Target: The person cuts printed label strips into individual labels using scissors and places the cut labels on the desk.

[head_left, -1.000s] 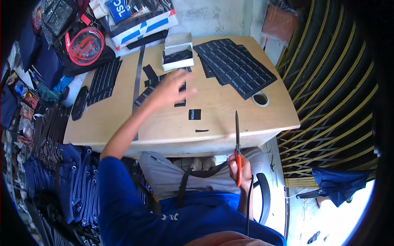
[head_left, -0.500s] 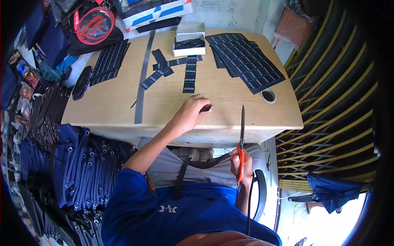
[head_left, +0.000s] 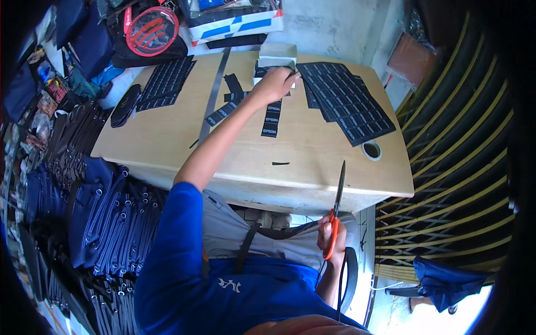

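Observation:
My left hand [head_left: 274,85] reaches across the table over the white open box [head_left: 277,51], its fingers closed on a small black label piece [head_left: 291,72] that is mostly hidden. Black labels lie in the box, partly covered by the hand. Below it, a strip of black printed labels [head_left: 271,121] lies on the wood, with more cut strips [head_left: 223,114] crossing to the left. My right hand [head_left: 329,237] grips scissors [head_left: 333,229] by their orange handles near my lap; the blades point up over the table edge and look closed. A thin black offcut [head_left: 281,163] lies near the front.
Black label sheets [head_left: 349,103] are stacked at the right, beside a tape roll [head_left: 371,149]. More sheets [head_left: 166,82] and a dark pouch [head_left: 125,106] lie at the left. A grey strip [head_left: 215,92] crosses the table [head_left: 312,145]. Blue straps [head_left: 106,223] hang at the left.
My left hand has moved from the table's front to the box at the back, leaving the thin offcut visible on the wood. The right hand still holds the scissors. The view has shifted slightly.

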Available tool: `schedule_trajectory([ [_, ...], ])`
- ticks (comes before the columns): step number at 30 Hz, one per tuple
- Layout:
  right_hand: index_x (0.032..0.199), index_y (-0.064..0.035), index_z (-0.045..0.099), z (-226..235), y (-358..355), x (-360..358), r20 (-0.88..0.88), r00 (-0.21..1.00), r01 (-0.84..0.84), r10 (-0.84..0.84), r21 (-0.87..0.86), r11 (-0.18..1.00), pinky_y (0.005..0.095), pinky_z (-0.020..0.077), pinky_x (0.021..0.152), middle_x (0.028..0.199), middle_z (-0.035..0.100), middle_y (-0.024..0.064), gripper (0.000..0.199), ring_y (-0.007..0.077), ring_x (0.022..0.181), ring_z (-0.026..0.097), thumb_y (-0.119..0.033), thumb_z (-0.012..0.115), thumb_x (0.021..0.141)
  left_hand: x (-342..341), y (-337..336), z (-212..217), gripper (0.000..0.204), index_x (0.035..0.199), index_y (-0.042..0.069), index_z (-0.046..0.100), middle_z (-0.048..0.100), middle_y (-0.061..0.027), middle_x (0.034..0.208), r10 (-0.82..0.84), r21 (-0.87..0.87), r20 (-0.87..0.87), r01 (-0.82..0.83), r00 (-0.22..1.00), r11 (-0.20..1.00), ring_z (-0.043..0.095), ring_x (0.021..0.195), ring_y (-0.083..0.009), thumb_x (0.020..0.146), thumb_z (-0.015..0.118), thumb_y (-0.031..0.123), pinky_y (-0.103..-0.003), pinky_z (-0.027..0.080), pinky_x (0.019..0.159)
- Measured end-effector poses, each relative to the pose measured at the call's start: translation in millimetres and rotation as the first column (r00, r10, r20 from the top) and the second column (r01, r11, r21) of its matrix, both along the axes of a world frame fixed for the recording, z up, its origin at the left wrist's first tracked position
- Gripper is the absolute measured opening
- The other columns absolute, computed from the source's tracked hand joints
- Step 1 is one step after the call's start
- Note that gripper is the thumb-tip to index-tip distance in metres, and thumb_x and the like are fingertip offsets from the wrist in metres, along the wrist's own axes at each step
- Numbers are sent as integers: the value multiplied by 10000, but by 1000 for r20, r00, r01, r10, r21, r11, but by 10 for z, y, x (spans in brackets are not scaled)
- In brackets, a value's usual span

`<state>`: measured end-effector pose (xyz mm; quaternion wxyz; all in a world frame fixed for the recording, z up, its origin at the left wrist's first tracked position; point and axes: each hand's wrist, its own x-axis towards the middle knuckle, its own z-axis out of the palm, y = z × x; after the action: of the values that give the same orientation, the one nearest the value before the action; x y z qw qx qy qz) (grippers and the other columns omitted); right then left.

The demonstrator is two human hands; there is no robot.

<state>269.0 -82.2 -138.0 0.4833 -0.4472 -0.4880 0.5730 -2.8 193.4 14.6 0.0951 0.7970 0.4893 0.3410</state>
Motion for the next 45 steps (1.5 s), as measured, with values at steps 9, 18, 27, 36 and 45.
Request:
schedule_trajectory([
  [9,948,-9,480,-60,-133,61,35,998,44,-45,38,998,185,239,349,553,345,-61,663,27,390,326,-643,562,771,-417,47,-333,752,1316,-14,389,428,-235,1295,311,-31,-237,-327,920,945,399,1216,-380,800,596,493,-441,342,997],
  [18,875,-53,444,-34,12,-151,-198,980,-16,15,-4,1000,209,253,293,537,324,-23,759,62,321,310,-789,311,744,-1115,-1195,-667,459,1175,-8,525,527,-186,1157,551,-13,-304,-582,777,813,489,1082,-345,834,594,290,-426,387,925],
  [27,869,-54,439,31,-132,-317,-177,978,-109,113,27,994,213,275,304,555,357,-14,777,67,336,337,-806,301,728,-1029,-1405,-737,180,954,44,625,587,-163,939,493,-66,-173,-510,852,858,540,936,-347,806,588,141,-425,443,822],
  [36,963,-57,456,-65,-204,-306,-198,966,-174,164,-32,984,212,266,308,606,382,-1,743,68,347,341,-764,339,768,-599,-1966,-719,172,897,27,559,578,-138,962,316,99,-61,-309,947,946,537,952,-334,784,646,124,-399,430,826],
  [45,939,16,477,103,-244,-566,-179,959,-232,220,-49,971,194,260,349,613,369,-18,786,40,402,355,-741,483,726,-514,-2083,-720,210,964,4,549,587,-152,948,341,-14,25,-341,940,940,549,908,-319,800,632,106,-404,423,805],
])
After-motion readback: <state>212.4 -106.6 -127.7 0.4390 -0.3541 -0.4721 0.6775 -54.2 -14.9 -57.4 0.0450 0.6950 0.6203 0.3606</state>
